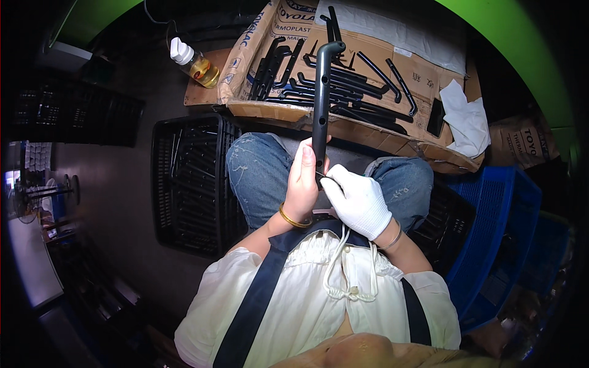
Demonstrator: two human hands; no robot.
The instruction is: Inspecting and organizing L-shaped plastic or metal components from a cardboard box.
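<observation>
My bare left hand (302, 172), a gold bangle at its wrist, is closed around the lower part of a long black plastic handle (321, 101). The handle stands up away from me, with several holes along its side and a bent, rounded far end. Beside its lower end is my right hand (354, 199), in a white knitted glove. Thumb and fingers are pinched there on a thin dark piece, mostly hidden, whose kind I cannot make out. Just beyond, several similar black handles (331, 92) lie loosely in a shallow cardboard box (270, 110).
At my left stands a black crate (161, 184) filled with black parts. A bottle of yellow liquid (204, 72) with a white cap is beside the cardboard box. White cloth (464, 116) hangs over its right corner. Blue crates (491, 245) are stacked at my right.
</observation>
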